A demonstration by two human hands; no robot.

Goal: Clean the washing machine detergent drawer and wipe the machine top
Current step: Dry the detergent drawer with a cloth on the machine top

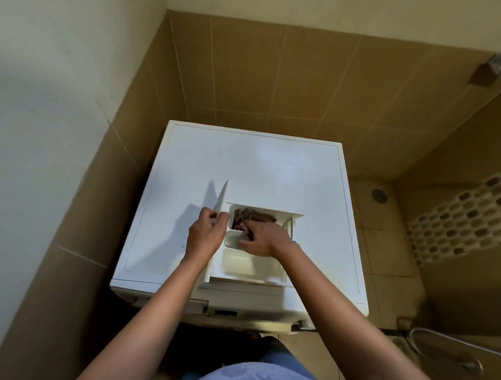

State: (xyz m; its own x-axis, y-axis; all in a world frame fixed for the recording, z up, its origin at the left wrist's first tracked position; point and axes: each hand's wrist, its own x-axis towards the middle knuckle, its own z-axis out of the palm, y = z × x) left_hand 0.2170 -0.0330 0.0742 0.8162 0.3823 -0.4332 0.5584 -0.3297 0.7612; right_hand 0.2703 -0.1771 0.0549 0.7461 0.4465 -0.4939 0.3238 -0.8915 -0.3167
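Note:
The white detergent drawer [248, 265] lies pulled out on the washing machine top [245, 165], near the front edge. Its front panel stands up along its left side. My left hand [204, 234] grips that panel, fingers curled over its upper edge. My right hand [264, 239] reaches into the drawer and holds a brownish cloth [256, 216] that fills the far compartment. The two nearer compartments show bare white plastic.
The machine stands in a corner between tan tiled walls at the left and back. The open drawer slot [172, 302] shows on the machine's front. To the right are a tiled floor with a drain [379, 195] and a chrome hose [456, 347].

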